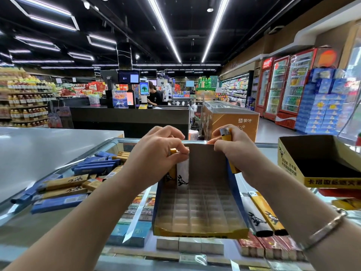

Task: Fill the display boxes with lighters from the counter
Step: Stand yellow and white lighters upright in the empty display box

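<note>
We seat white lighter (pixel 183 173) in display box (pixel 199 212) at 12 o'clock, left hand (pixel 156 153) pinching it; right hand (pixel 232 149) grips yellow lighter (pixel 227 141), next slot likely.

Bright light comes from long ceiling strips (pixel 166 30). The glass tabletop (pixel 136 218) shows white glare. Edges bend strongly, and far shelves (pixel 25 98) look soft.

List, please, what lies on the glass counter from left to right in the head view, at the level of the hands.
Pile of blue and yellow lighters → left hand on a white lighter → display box → right hand holding a yellow lighter → second display box.
</note>
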The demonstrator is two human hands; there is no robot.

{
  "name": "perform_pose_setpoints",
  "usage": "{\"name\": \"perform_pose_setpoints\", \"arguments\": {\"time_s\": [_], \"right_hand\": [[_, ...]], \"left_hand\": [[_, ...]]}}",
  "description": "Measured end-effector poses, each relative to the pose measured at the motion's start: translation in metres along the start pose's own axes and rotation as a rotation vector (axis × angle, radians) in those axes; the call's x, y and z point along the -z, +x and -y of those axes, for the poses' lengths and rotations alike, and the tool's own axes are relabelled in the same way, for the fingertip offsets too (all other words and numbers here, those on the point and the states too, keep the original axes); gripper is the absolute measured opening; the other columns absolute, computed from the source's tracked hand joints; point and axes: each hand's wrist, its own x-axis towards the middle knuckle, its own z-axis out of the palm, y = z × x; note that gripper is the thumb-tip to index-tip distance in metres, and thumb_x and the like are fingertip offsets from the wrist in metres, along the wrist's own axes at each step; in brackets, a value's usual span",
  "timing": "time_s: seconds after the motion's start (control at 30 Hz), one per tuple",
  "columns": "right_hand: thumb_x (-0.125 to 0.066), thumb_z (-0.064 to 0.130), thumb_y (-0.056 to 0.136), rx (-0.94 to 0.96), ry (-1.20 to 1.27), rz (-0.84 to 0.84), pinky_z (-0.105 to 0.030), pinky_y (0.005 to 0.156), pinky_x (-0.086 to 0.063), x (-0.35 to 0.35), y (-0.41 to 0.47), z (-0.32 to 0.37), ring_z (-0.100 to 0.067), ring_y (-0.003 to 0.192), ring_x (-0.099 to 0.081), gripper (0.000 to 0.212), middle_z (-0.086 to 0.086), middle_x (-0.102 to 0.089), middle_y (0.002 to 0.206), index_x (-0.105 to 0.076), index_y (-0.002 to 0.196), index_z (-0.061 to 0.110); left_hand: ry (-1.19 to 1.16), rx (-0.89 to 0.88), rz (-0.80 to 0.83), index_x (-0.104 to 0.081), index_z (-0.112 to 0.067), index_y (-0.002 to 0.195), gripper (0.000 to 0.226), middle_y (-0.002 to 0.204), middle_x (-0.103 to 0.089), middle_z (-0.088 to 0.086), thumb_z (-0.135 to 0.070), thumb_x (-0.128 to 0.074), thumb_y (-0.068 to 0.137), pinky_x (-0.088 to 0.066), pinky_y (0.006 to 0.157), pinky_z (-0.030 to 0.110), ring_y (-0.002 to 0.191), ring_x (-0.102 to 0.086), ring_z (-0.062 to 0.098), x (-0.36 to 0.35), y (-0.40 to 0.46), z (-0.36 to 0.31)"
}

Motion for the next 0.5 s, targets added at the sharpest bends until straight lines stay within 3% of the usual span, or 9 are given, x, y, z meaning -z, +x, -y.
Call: {"name": "perform_pose_setpoints", "arguments": {"time_s": [0.1,0.23,0.37,0.5], "right_hand": [[-0.056,0.008,0.085,0.005,0.022,0.0,-0.011,0.048,-0.04,0.0,-0.001,0.0,-0.008,0.071,-0.05,0.018,-0.001,-0.054,0.085,-0.053,0.086,0.026],[-0.061,0.013,0.085,0.129,-0.008,-0.124,-0.019,0.06,-0.043,0.001,-0.001,0.003,-0.014,0.072,-0.053,0.004,-0.012,-0.061,0.083,-0.062,0.082,0.01],[-0.071,0.019,0.08,0.353,-0.024,-0.133,-0.032,0.065,-0.049,0.003,-0.006,0.014,-0.025,0.066,-0.057,0.015,-0.015,-0.064,0.072,-0.064,0.071,0.01],[-0.075,0.025,0.075,0.546,-0.313,-0.075,-0.04,0.057,-0.05,-0.009,-0.017,0.02,-0.017,0.053,-0.054,0.023,0.005,-0.055,0.056,-0.055,0.074,0.015]], "left_hand": [[-0.208,0.111,0.088,-0.067,-0.033,0.083,0.013,0.093,-0.062,-0.021,-0.02,-0.069,0.08,-0.046,0.076,0.012,0.09,-0.058,-0.002,0.002,-0.001,0.002],[-0.269,0.152,0.122,-0.067,-0.032,0.091,0.02,0.093,-0.063,-0.018,-0.016,-0.069,0.08,-0.047,0.076,0.009,0.091,-0.059,-0.004,0.003,-0.002,0.005],[-0.267,0.162,0.052,-0.062,-0.038,0.095,0.018,0.095,-0.061,-0.024,-0.043,-0.062,0.079,-0.046,0.076,0.012,0.093,-0.056,-0.005,0.002,-0.003,-0.004],[-0.354,0.122,-0.096,-0.062,-0.042,0.086,0.024,0.087,-0.062,-0.024,-0.063,-0.056,0.076,-0.046,0.073,0.016,0.086,-0.058,0.001,0.008,-0.001,-0.013]]}}
